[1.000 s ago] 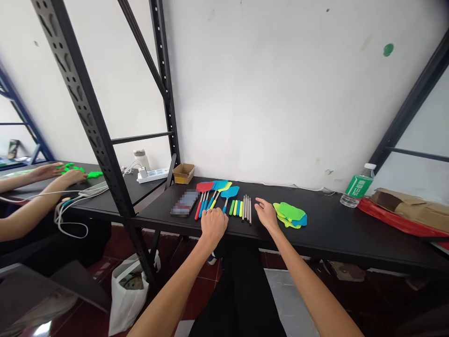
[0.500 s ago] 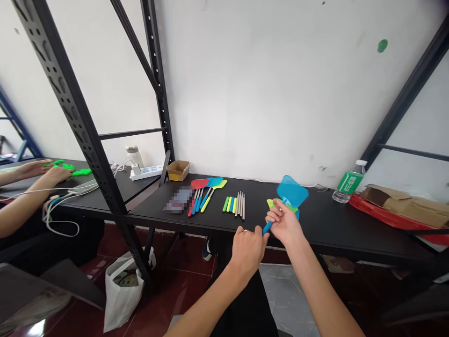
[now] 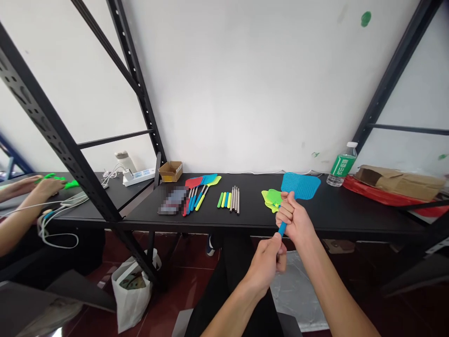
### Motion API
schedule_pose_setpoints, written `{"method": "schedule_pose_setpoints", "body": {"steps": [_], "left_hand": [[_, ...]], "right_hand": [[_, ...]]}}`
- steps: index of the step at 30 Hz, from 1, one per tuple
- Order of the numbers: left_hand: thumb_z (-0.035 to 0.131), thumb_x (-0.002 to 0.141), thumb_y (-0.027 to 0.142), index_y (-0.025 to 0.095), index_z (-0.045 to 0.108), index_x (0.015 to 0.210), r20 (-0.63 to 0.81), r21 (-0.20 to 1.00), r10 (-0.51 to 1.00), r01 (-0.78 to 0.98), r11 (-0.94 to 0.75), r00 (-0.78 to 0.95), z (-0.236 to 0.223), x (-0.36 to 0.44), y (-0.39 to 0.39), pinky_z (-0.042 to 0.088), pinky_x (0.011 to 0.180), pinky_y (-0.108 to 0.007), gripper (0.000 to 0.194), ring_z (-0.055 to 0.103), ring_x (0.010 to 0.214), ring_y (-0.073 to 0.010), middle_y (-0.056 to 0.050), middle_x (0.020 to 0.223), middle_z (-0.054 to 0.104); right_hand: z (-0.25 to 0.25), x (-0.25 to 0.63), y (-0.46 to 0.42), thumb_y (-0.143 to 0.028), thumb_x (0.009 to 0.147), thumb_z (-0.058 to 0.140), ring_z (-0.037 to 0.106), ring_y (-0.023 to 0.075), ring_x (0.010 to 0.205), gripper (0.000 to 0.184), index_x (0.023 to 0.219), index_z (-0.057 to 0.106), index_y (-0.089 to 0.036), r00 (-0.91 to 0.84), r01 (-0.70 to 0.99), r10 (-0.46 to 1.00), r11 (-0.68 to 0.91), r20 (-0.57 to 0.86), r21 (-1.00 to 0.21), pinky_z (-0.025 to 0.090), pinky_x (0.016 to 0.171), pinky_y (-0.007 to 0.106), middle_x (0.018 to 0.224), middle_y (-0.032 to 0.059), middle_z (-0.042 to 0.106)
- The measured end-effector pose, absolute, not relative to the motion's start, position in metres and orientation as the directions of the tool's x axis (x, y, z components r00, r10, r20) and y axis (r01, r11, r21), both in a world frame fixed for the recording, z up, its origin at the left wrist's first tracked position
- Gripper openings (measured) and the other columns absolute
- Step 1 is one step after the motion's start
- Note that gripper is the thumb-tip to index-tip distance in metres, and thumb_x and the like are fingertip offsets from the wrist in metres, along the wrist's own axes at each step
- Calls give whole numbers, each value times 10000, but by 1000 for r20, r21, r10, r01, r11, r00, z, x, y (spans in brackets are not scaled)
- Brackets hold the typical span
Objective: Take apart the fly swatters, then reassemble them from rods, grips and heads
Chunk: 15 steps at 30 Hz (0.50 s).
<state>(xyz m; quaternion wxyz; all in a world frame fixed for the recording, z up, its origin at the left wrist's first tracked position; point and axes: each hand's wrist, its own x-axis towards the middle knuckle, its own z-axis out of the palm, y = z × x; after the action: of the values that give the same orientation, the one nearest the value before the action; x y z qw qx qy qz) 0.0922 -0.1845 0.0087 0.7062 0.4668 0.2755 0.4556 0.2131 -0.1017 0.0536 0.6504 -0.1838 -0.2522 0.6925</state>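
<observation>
Work looks approx. half done, judging by what's laid out on the bench [image 3: 252, 192]. Done: a small bunch of swatters [image 3: 200, 202], apparently complete w/ head, shaft and handle, lying toward the left end, heads pointing to the back edge. Roughly four of them — heads overlap, so exact no. is hard to tell.

In hand: the blue swatter [image 3: 300, 185], held tilted over the front edge, right of the bench's middle, its head up above the surface. Left hand [image 3: 265, 262] is closed round the handle's lower end; right hand [image 3: 294, 217] grips higher up, just below the head, w/ a bit of blue handle showing betw. the two. Prob. the fitting step, or close to the end of it; can't tell if the joint is fully seated, since the right hand covers it.

Left to do: a row of loose grips [image 3: 226, 200] w/ bare rods [image 3: 234, 200] just beside them, mid-bench nearer the front edge, plus a pile of green and yellow heads [image 3: 273, 197] further toward the right end, partly behind the right hand. Approx. four grips and four rods — so likely about that many swatters not yet made up.
</observation>
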Motion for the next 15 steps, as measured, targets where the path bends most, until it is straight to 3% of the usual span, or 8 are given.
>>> {"method": "schedule_pose_setpoints", "body": {"steps": [4,8,11,15], "left_hand": [[626,870,590,208,368,702,41,611,832,-673,417,553,18,95,-207,216,554,-248,491,106,403,-64,129,361,217],[675,881,457,210,349,708,84,305,794,-774,555,602,24,99,-231,263,579,-241,444,74,401,-70,138,348,220],[673,892,429,211,342,700,110,234,779,-777,584,618,25,98,-243,268,582,-244,440,63,395,-72,136,343,227],[647,908,449,216,315,692,131,249,762,-765,594,634,22,91,-249,254,575,-248,459,59,390,-75,134,345,218]], "right_hand": [[65,208,-115,-355,895,752,34,56,370,275,896,504,-237,-204,-872,959,-86,197,-482,184,296,129,501,-134,65],[75,208,-128,-351,926,716,8,57,390,231,931,514,-241,-263,-897,917,-119,298,-425,140,315,134,519,-126,61],[80,208,-136,-381,963,658,-28,65,398,186,950,521,-256,-264,-889,905,-93,335,-449,92,317,154,509,-125,68],[82,201,-142,-461,973,613,-60,75,405,208,954,522,-275,-255,-858,892,-31,374,-512,60,312,172,492,-125,80]]}}
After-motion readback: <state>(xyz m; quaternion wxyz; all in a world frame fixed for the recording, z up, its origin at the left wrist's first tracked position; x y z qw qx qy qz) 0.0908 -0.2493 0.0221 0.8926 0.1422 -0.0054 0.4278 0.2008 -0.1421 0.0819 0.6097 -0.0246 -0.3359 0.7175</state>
